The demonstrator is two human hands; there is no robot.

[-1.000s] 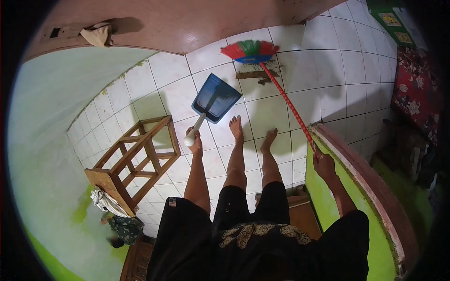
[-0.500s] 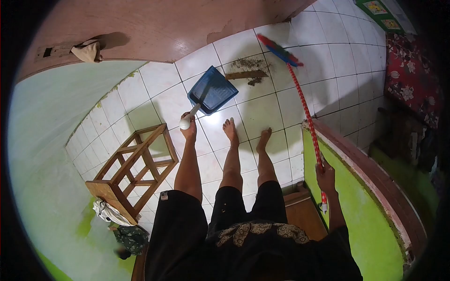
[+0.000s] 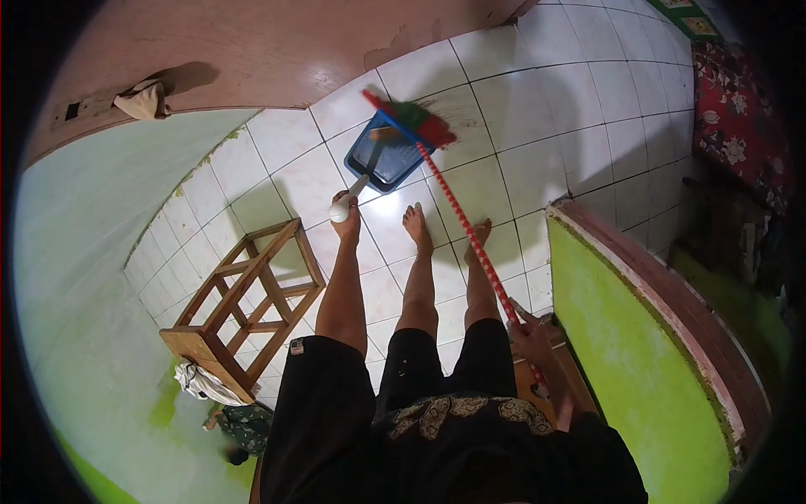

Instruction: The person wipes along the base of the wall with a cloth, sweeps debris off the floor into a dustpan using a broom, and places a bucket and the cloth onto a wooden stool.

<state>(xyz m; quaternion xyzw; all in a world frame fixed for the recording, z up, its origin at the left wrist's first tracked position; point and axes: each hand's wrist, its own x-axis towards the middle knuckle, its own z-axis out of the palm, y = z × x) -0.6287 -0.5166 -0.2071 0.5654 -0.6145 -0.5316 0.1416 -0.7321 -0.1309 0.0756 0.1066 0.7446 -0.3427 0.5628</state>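
Head view, from the left: past a wooden stool (image 3: 243, 290), grasps the white handle (image 3: 358, 186) of a blue dustpan (image 3: 384, 161) with the left hand (image 3: 346, 222), resting it, apparently, on the white floor tiles (image 3: 529, 168) ahead of the bare feet (image 3: 417, 227). Lays red-and-green bristles (image 3: 435, 129) across the dustpan's mouth, near a brown strip (image 3: 384, 133). Holds the spotted broom (image 3: 463, 220) near its upper end with the right hand (image 3: 531, 343), too blurred to judge how tightly. Looks like the sweeping-in step; calls for keeping the dustpan flat while drawing the bristles inward.
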